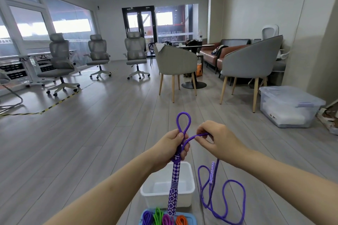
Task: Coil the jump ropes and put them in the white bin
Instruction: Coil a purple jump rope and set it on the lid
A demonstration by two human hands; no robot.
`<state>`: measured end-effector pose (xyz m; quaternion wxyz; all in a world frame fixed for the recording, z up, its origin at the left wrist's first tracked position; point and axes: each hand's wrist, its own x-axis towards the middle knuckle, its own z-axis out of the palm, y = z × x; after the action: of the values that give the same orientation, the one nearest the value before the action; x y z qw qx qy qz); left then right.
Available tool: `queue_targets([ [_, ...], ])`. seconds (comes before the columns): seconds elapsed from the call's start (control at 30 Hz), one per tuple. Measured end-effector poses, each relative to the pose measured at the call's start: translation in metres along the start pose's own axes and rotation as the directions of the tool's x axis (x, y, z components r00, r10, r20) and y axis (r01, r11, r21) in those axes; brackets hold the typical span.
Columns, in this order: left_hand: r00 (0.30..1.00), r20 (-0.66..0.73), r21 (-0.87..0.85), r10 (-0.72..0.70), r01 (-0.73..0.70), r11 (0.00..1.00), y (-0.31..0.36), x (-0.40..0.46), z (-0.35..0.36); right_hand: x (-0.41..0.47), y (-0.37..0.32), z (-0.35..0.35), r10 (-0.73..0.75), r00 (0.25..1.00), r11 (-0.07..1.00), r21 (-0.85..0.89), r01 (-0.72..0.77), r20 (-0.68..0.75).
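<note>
My left hand (174, 144) grips a purple jump rope (183, 124) at the top of its patterned handle (173, 188), with a small loop standing above the fist. The handle hangs down over the white bin (190, 179), which sits on the floor below my hands. My right hand (215, 139) pinches the same rope just to the right of the loop. From there the rope drops to the floor and lies in loose curves (228, 197) to the right of the bin, with the second handle (211, 172) hanging among them.
A blue tray (192, 218) at the bottom edge holds several coiled ropes in purple, green, magenta and orange. A lidded clear storage box (289, 107) stands at the right. Armchairs (250, 64), a round table and office chairs (60, 60) stand farther back on the wooden floor.
</note>
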<state>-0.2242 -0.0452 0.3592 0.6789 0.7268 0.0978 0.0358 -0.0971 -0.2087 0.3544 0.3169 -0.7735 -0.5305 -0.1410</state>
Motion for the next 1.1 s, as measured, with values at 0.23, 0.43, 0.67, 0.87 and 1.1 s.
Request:
queue_targets([
  [0.23,0.999,0.012,0.095,0.041,-0.042,0.995,-0.002,0.0,0.005,-0.001,-0.009,0.007,0.022,1.0,0.999,0.025,-0.022,-0.004],
  [0.43,0.99,0.138,0.26,-0.004,-0.033,0.965,0.006,-0.006,0.005,0.0,-0.005,-0.004,0.063,0.997,0.994,-0.085,-0.066,-0.038],
  [0.67,0.999,-0.028,0.066,0.039,-0.037,0.997,0.013,-0.002,-0.006,-0.006,0.01,0.0,0.384,0.923,0.913,0.14,-0.383,0.022],
  [0.87,0.994,-0.087,-0.111,0.069,-0.079,0.991,0.005,0.005,-0.003,-0.004,-0.006,0.012,0.646,0.763,0.677,0.465,-0.571,-0.003],
  [1.1,0.989,-0.067,-0.065,0.133,-0.137,0.988,0.006,0.007,0.005,0.003,-0.034,0.014,0.68,0.733,0.471,0.754,-0.458,0.02],
])
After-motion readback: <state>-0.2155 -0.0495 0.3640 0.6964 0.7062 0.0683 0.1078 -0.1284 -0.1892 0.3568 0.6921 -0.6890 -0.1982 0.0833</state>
